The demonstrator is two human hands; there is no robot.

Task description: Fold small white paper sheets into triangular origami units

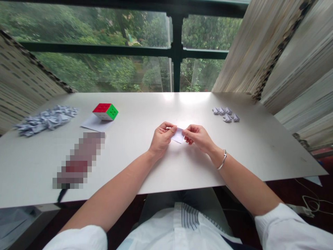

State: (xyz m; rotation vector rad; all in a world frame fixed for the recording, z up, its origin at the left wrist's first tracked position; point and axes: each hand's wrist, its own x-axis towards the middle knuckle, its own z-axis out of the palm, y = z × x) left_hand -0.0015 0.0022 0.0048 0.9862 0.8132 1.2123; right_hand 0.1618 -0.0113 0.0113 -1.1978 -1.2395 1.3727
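Note:
A small piece of white paper (178, 135) is held between my two hands, just above the middle of the white table. My left hand (161, 138) pinches its left side between thumb and fingers. On the opposite side, my right hand (197, 136) grips the paper's right edge, its fingers curled beneath. Whether the paper has folds in it is too small to tell. A silver bracelet (223, 159) circles my right wrist.
Left on the table (125, 166) lies a heap of folded paper pieces (48, 119). A puzzle cube (105, 111) sits on white paper sheets (91, 123), near a pixelated object (80, 159). Several folded pieces (225, 114) are at right. Curtains (239, 45) flank the window.

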